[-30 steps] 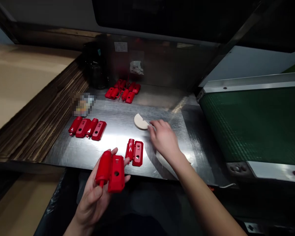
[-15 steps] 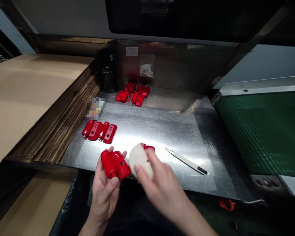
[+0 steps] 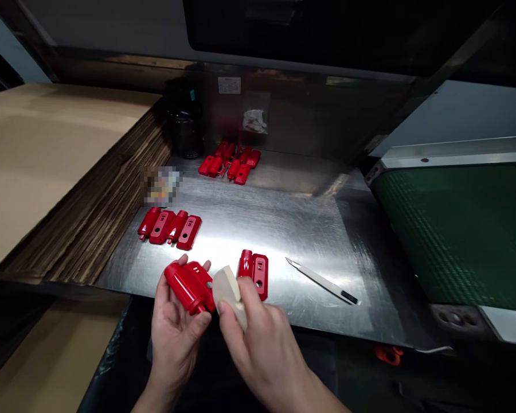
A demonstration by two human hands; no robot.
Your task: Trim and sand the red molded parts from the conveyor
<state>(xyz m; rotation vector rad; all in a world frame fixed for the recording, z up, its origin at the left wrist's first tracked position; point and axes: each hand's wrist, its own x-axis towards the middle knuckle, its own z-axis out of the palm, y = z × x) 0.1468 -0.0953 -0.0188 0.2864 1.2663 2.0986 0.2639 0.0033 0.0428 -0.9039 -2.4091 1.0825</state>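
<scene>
My left hand [image 3: 174, 321] is closed around a glossy red plastic part [image 3: 184, 287], a cylinder side by side with a flat plate that has a hole. Pinched in my right hand [image 3: 264, 327] is a cream-coloured round pad [image 3: 226, 291], its edge against or very near the plate; I cannot tell if they touch. Just behind the right fingers, a similar red part [image 3: 260, 269] lies on the metal table [image 3: 309, 223]. Further left lies a row of red cylinders and plates [image 3: 169, 228]. A white craft knife [image 3: 320, 279] rests to the right of my right hand.
At the back sits a cluster of red parts [image 3: 230, 162] beside a dark bottle [image 3: 186, 126]. A tall cardboard stack [image 3: 69, 149] borders the left side. On the right runs a green conveyor belt [image 3: 460, 229]. A small plastic bag [image 3: 255, 115] hangs on the back panel.
My right hand has brought the pad left and closer to the part in my left hand, tilting it. The red part on the table behind it is now more exposed. The view has shifted slightly.
</scene>
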